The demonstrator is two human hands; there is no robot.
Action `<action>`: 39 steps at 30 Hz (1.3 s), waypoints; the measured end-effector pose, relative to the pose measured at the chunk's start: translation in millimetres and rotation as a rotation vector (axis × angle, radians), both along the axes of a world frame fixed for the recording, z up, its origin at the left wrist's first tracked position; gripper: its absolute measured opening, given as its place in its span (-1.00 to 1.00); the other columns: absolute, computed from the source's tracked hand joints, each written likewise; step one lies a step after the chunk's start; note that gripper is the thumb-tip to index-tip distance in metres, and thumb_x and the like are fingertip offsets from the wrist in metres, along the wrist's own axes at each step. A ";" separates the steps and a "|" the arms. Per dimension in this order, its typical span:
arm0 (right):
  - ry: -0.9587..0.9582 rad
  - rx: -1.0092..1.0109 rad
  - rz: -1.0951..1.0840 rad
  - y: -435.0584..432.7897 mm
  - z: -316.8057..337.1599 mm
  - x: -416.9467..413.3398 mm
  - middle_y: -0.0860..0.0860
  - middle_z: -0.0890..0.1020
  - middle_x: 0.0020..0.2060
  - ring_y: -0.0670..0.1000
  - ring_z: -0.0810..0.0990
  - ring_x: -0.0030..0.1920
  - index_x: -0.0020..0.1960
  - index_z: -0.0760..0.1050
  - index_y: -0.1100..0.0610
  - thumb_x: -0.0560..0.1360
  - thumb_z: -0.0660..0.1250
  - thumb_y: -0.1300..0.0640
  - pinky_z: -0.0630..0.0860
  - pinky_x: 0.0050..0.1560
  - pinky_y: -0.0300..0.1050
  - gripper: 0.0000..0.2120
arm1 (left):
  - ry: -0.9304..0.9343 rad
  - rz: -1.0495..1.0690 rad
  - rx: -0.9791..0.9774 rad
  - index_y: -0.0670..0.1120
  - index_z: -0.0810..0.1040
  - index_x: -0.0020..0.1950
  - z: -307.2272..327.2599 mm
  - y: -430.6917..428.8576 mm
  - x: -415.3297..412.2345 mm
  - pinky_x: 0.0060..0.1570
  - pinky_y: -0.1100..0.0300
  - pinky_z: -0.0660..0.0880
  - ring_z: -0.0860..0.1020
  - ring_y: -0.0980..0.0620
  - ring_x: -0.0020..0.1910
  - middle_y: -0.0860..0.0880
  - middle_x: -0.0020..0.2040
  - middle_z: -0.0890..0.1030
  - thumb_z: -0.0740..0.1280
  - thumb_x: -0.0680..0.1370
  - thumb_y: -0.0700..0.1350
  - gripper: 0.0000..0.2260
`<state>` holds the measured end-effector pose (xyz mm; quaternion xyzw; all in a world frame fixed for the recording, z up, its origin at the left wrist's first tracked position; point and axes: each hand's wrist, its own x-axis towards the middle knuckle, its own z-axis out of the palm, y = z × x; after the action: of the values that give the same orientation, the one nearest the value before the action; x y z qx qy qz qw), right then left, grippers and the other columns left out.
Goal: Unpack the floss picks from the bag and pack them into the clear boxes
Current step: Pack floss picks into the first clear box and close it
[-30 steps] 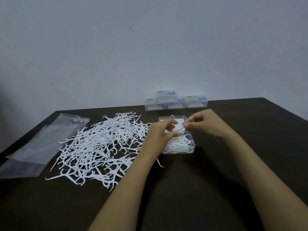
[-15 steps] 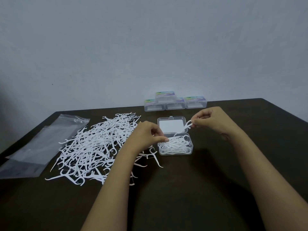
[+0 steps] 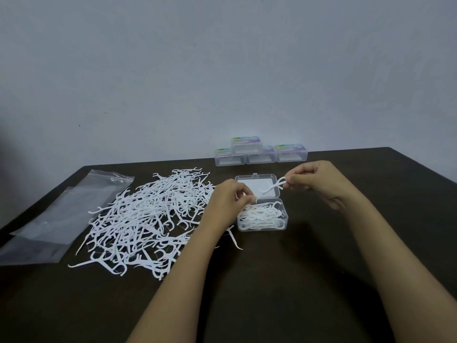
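A big heap of white floss picks [image 3: 148, 219] lies on the dark table, left of centre. An open clear box [image 3: 284, 225] with its lid [image 3: 249, 180] folded back holds several picks. My right hand [image 3: 319, 179] pinches one floss pick [image 3: 272, 187] above the lid. My left hand [image 3: 227, 201] hovers at the box's left edge, fingers curled; something white shows at its fingertips, but I cannot tell whether it is a held pick. The empty clear bag [image 3: 64, 216] lies flat at the far left.
Several closed clear boxes [image 3: 259, 152] with coloured labels are stacked at the table's back edge by the wall. A single loose pick [image 3: 235, 240] lies just in front of the open box. Bare dark table [image 3: 284, 280] stretches in front and to the right.
My hands have drawn apart: the right hand lifted a single pick up and right over the lid, while the left hand slid left to the box's edge.
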<state>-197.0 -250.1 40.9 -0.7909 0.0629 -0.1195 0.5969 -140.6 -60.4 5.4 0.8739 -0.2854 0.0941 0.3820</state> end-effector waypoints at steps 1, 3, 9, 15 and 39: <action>-0.003 0.007 0.002 0.2 0.0 0.1 0.05 0.65 -0.41 -0.11 0.54 -0.39 -0.25 0.60 0.21 0.41 0.38 0.34 0.38 -0.44 -0.44 -0.91 | -0.003 0.012 -0.026 -0.14 0.64 -0.13 -0.6 -1.1 -0.6 -0.31 0.45 0.27 0.34 0.20 -0.35 0.10 -0.32 0.37 0.41 0.46 -0.13 -0.91; -0.005 0.017 0.002 1.0 -0.3 0.4 0.04 0.65 -0.41 -0.13 0.56 -0.41 -0.25 0.60 0.21 0.41 0.38 0.35 0.39 -0.44 -0.44 -0.90 | -0.007 0.003 0.003 -0.12 0.65 -0.06 -3.1 -3.4 -0.9 -0.26 0.42 0.28 0.36 0.19 -0.30 0.07 -0.26 0.41 0.39 0.48 -0.10 -0.88; 0.044 -0.045 0.024 13.4 -7.2 2.8 0.06 0.65 -0.40 -0.15 0.60 -0.40 -0.26 0.58 0.24 0.39 0.39 0.35 0.45 -0.31 -0.40 -0.92 | -0.017 0.060 -0.043 -0.12 0.63 0.07 -2.1 3.9 6.6 -0.09 0.27 0.34 0.42 0.10 -0.17 -0.05 -0.11 0.49 0.30 0.55 -0.09 -0.81; 0.036 -0.416 0.038 17.5 -8.6 5.7 -0.04 0.65 -0.33 -0.14 0.57 -0.29 -0.23 0.64 0.12 0.38 0.46 0.19 0.44 -0.24 -0.34 -0.98 | -0.067 0.134 0.060 -0.11 0.62 0.09 3.5 20.8 13.5 -0.12 0.31 0.32 0.44 0.10 -0.16 -0.07 -0.02 0.60 0.26 0.57 -0.12 -0.81; 0.023 -0.879 0.036 22.5 -19.7 18.1 -0.07 0.53 -0.25 -0.08 0.49 -0.21 -0.03 0.65 0.18 0.50 0.31 0.04 0.39 -0.26 -0.30 -0.76 | 0.006 -0.187 0.300 -0.04 0.62 0.14 10.1 6.5 -0.8 0.05 0.20 0.39 0.45 0.06 -0.01 0.01 -0.03 0.44 0.33 0.52 -0.14 -0.79</action>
<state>-178.9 -227.6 21.3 -0.9720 -0.0010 -0.1156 0.2048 -141.4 -53.9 15.4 0.8912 -0.3750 0.0119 0.2551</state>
